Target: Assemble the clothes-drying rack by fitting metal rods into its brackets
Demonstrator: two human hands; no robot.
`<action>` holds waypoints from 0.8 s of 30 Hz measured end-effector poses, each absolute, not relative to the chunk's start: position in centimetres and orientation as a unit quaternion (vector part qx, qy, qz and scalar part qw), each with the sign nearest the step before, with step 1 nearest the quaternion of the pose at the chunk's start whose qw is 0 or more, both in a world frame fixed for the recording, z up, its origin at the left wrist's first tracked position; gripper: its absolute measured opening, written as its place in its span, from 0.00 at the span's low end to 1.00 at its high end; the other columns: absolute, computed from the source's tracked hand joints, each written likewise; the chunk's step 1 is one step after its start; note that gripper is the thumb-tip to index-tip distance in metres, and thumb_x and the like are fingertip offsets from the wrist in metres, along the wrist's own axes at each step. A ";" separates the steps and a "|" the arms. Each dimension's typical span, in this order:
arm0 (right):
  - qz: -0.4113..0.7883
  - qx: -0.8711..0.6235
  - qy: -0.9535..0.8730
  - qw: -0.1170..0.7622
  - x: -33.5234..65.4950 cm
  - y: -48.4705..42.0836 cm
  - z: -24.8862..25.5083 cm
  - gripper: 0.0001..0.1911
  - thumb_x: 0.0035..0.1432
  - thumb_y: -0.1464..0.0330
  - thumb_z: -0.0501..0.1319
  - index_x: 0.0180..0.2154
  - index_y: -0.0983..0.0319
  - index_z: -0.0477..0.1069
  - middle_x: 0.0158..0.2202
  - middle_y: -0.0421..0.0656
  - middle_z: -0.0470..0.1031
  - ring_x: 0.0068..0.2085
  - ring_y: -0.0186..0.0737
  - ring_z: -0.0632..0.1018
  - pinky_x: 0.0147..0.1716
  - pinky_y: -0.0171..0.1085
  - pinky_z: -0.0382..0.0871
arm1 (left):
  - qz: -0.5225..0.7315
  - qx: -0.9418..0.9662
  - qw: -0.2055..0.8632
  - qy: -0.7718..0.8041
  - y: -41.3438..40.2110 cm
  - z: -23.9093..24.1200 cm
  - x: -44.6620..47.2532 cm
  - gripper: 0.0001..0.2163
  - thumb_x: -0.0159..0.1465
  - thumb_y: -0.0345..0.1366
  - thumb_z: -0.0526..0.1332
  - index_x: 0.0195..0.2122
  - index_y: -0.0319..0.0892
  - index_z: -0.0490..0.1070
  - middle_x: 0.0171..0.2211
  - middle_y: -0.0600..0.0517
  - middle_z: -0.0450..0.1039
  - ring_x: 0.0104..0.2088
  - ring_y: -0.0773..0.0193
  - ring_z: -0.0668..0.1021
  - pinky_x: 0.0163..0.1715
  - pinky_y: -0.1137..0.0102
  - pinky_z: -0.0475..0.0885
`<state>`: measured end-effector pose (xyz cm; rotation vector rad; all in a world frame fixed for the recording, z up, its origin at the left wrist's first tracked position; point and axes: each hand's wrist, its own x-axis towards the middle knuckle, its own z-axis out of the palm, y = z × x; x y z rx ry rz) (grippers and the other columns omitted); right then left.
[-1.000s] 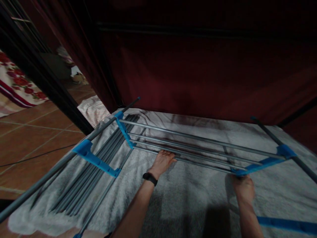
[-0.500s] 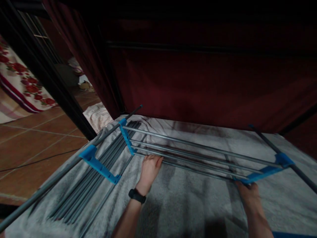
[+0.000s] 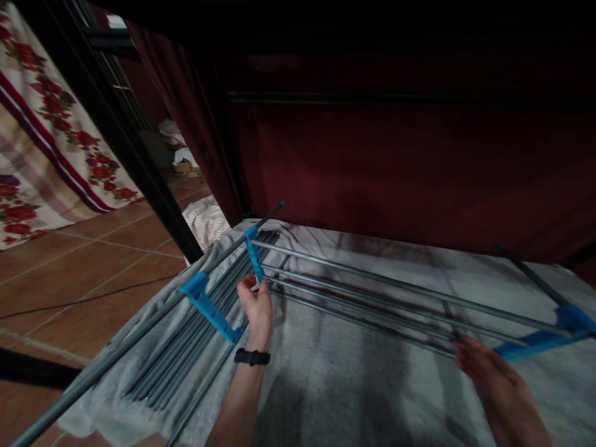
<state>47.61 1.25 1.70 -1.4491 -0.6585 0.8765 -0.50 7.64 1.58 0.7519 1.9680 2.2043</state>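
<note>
A person's left hand point(image 3: 257, 307) was at the lower end of a blue bracket point(image 3: 254, 251) on a gray-barred rack point(image 3: 372, 275), while the blurred right hand point(image 3: 500, 379) hovered beside the opposite bracket point(image 3: 535, 349). Loose rods point(image 3: 179, 351) lay side by side on a gray blanket point(image 3: 335, 372).

Smooth grey metal rods point(image 3: 177, 354) (faintly glossy), matt blue plastic brackets point(image 3: 213, 315); the dimly lit blanket point(image 3: 335, 372) seems rough cloth.
</note>
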 end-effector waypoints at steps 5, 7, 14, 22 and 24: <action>0.547 -0.527 -0.210 0.616 41.3 3.0 4.4 0.16 0.37 0.61 0.76 0.31 0.57 0.81 0.45 0.47 0.82 0.48 0.48 0.82 0.48 0.39 0.80 | 0.725 0.308 0.066 0.612 9.6 1.1 -1.7 0.23 0.57 0.32 0.66 0.54 0.47 0.69 0.55 0.45 0.73 0.57 0.54 0.75 0.61 0.57 0.68; 0.559 -0.505 -0.185 0.631 40.3 3.4 4.9 0.14 0.38 0.64 0.77 0.31 0.57 0.82 0.44 0.45 0.82 0.47 0.45 0.82 0.47 0.36 0.80 | 0.720 0.324 0.080 0.609 10.1 1.3 -1.9 0.24 0.58 0.33 0.65 0.57 0.47 0.68 0.57 0.44 0.73 0.59 0.53 0.75 0.63 0.55 0.66; 0.553 -0.469 -0.190 0.662 39.0 4.7 4.9 0.13 0.45 0.63 0.75 0.36 0.54 0.82 0.45 0.42 0.83 0.44 0.38 0.83 0.41 0.28 0.80 | 0.692 0.365 0.092 0.616 10.0 2.5 -2.3 0.19 0.61 0.32 0.62 0.54 0.46 0.71 0.51 0.46 0.78 0.52 0.54 0.79 0.60 0.57 0.70; 0.507 -0.478 -0.232 0.679 40.2 5.0 3.0 0.09 0.48 0.64 0.75 0.34 0.55 0.82 0.42 0.42 0.83 0.43 0.37 0.83 0.41 0.27 0.80 | 0.659 0.396 0.068 0.636 9.6 2.8 -2.0 0.16 0.66 0.36 0.57 0.54 0.43 0.72 0.54 0.42 0.76 0.55 0.51 0.77 0.61 0.56 0.69; 0.504 -0.477 -0.231 0.682 40.4 4.9 3.0 0.09 0.48 0.64 0.76 0.34 0.55 0.82 0.42 0.42 0.83 0.42 0.37 0.83 0.40 0.27 0.81 | 0.649 0.406 0.063 0.641 9.6 2.9 -2.0 0.15 0.68 0.38 0.56 0.54 0.43 0.71 0.54 0.42 0.76 0.55 0.51 0.77 0.60 0.56 0.69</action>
